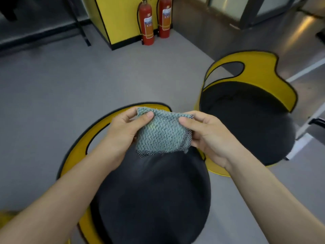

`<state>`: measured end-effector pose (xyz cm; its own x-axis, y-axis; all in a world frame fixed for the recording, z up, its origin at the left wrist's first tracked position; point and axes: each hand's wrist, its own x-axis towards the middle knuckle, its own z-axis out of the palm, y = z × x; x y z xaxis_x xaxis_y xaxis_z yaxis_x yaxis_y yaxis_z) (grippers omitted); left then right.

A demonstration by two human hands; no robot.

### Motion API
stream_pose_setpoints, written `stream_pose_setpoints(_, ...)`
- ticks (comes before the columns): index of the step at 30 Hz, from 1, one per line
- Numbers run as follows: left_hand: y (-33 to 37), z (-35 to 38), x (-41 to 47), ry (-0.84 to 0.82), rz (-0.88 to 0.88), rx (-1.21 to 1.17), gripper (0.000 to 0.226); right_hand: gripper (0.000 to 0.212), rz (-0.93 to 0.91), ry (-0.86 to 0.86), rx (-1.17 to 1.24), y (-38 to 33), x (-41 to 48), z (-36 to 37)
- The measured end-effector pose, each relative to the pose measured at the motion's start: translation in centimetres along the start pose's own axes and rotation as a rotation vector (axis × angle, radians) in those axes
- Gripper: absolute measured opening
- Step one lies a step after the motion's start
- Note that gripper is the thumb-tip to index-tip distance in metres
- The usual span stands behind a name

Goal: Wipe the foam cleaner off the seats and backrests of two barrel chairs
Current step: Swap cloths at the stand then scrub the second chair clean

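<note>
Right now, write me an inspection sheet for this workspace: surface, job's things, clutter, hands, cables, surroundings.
Surface: grey floor, smooth.
Job's things: near barrel chair and far barrel chair, dark seats, yellow shells, no foam discernible; green cloth held over the near one.
Clutter: nothing seen.
Hands: left hand and right hand each pinch a side of the cloth.
Cables: nothing seen.
Surroundings: two red fire extinguishers beside a yellow panel.
</note>
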<state>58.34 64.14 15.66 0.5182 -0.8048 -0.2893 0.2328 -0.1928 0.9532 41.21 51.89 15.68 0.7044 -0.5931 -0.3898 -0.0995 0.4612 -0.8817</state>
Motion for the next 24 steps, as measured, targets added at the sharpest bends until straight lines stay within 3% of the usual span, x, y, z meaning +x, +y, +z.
stream_pose_setpoints(2,3.9,1.8,-1.5,-0.026,-0.029,0.027,0.013,0.018,-0.004,0.058,-0.007,-4.1,-3.1,-0.1)
stream_pose_setpoints(7,13.3,9.0,-4.4,-0.141,-0.025,0.110,0.017,0.020,-0.089,0.217,-0.094,-13.9,-10.8,-2.8)
stream_pose_setpoints(12,20.1,19.4,-5.8,-0.184,0.029,0.170,0.014,0.012,-0.228,0.339,-0.240,-21.9,-17.3,-9.8)
stream_pose_setpoints(21,26.2,39.7,-8.1,-0.172,0.108,0.250,0.015,0.003,-0.323,0.391,-0.436,-30.6,-25.5,-26.3)
stream_pose_setpoints(24,27.0,45.2,-8.0,-0.193,0.177,0.289,0.014,0.023,-0.352,0.449,-0.578,-32.6,-27.3,-31.2)
